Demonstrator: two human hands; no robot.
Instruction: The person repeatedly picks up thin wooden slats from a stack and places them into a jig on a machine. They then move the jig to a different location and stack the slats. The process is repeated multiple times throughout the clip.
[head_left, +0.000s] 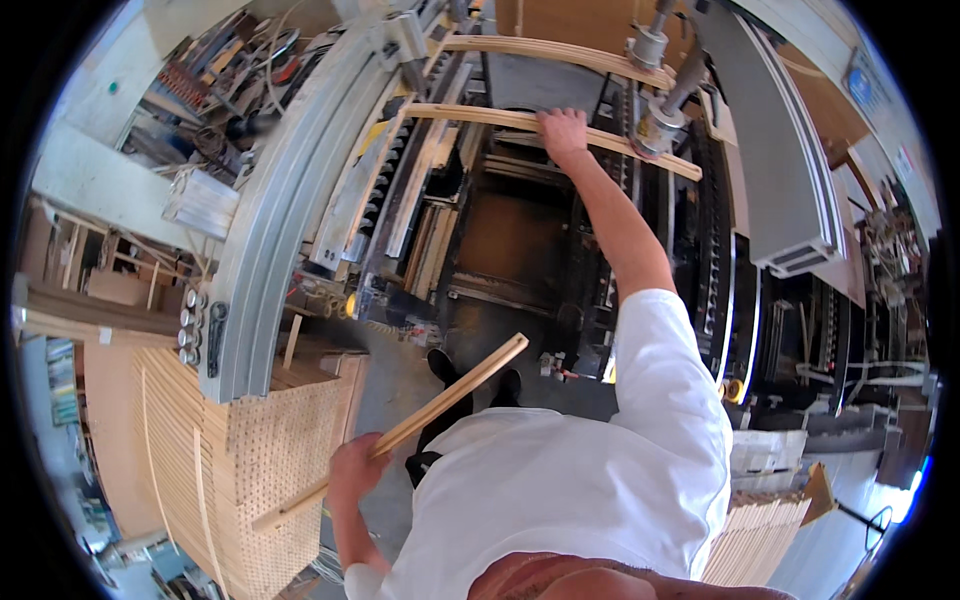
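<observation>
My left hand (357, 467) is closed around a long wooden strip (460, 388), held slantwise beside my body with its far end pointing up and to the right. Stretched far forward, my right hand (563, 133) has its fingers curled over another wooden strip (470, 114), which lies across the rails of a machine. Beyond it, a further wooden strip (545, 48) spans the same rails. Metal cylinders, one nearer (660, 128) and one farther (648, 48), come down close to the strips' right ends. My right fingertips are partly hidden behind the strip.
A big stack of wooden strips (275, 460) stands at my left. A metal beam (275, 220) runs along the machine's left side, and a grey beam (770, 140) hangs at the right. More stacked slats (755, 540) are at lower right.
</observation>
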